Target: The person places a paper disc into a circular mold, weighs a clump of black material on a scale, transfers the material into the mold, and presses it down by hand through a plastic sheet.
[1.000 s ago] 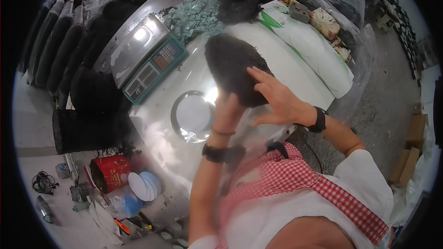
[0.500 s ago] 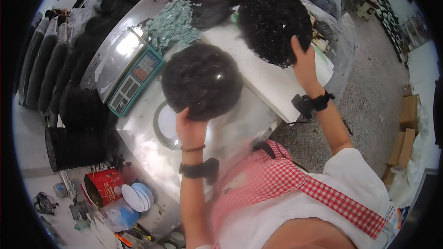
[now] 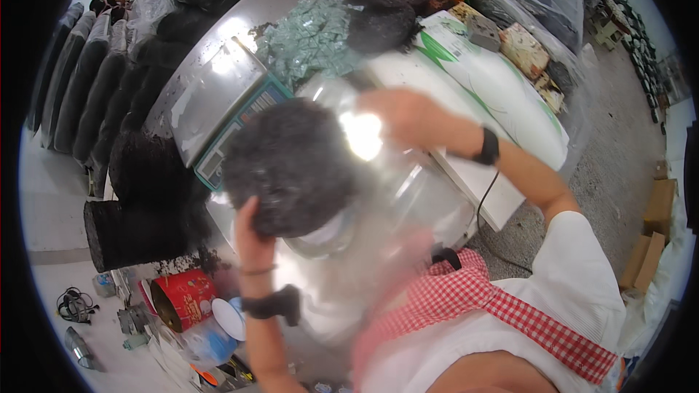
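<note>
My left hand [image 3: 251,231] grips the lower edge of a dark, rough round disc [image 3: 290,164] and holds it up over the metal table [image 3: 211,80]. My right hand [image 3: 404,113], blurred by motion, is raised to the right of the disc and holds the top of a clear plastic bag [image 3: 408,196], which hangs between my hands and catches a bright glare. Both wrists wear black bands. Two more dark discs [image 3: 386,11] lie at the far end of the table.
A digital scale [image 3: 237,127] sits on the table behind the disc, beside a heap of small green packets [image 3: 313,36]. White sacks [image 3: 502,94] lie on the right. Black stacks [image 3: 138,204] and a red tin [image 3: 182,298] are on the left. Cardboard boxes [image 3: 655,211] stand on the floor.
My right hand no longer holds the second dark disc; it has come down toward the middle with a clear bag. The left hand's disc has shifted slightly lower and closer.
</note>
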A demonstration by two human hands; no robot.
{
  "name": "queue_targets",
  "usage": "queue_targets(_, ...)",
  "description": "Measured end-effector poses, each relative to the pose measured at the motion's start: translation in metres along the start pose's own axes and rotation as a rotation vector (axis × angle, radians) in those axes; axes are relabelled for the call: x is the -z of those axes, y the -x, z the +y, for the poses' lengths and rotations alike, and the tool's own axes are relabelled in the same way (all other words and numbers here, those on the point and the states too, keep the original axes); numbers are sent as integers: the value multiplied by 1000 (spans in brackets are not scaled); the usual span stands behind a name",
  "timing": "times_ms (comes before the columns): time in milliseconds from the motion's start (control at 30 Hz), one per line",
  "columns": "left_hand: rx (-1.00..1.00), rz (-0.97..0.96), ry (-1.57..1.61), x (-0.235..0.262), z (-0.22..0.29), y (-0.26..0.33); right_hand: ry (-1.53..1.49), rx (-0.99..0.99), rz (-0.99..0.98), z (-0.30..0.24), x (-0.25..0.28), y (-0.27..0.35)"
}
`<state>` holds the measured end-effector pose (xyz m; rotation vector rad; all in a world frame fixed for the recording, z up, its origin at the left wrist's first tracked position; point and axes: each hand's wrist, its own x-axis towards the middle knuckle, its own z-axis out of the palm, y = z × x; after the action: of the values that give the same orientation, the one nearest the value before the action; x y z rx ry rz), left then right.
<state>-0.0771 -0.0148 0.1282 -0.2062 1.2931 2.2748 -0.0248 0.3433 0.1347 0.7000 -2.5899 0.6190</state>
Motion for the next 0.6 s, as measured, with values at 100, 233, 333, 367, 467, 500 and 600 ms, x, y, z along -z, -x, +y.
queue_targets(100, -15, 93, -28, 33, 77, -51, 436, -167, 16, 151, -7, -3)
queue_targets(233, -129, 34, -122, 97, 149, -148, 620, -358, -213, 226, -26, -4)
queue_targets(333, -239, 164, -119, 141, 182, -217, 530, -389, -378, 217, -25, -15)
queue_targets(367, -222, 228, -163, 168, 189, -231, 505, -375, -418, 205, -34, -10)
queue_targets(467, -399, 613, -587, 169, 190, -258, 394, -272, -221, 219, -10, -17)
queue_targets(500, -512, 942, -1008, 168, 187, -254, 460, -216, -148, 208, 0, -30)
queue_targets(600, -460, 550, -775, 156, 195, -198, 643, -234, 132, 188, 19, -27)
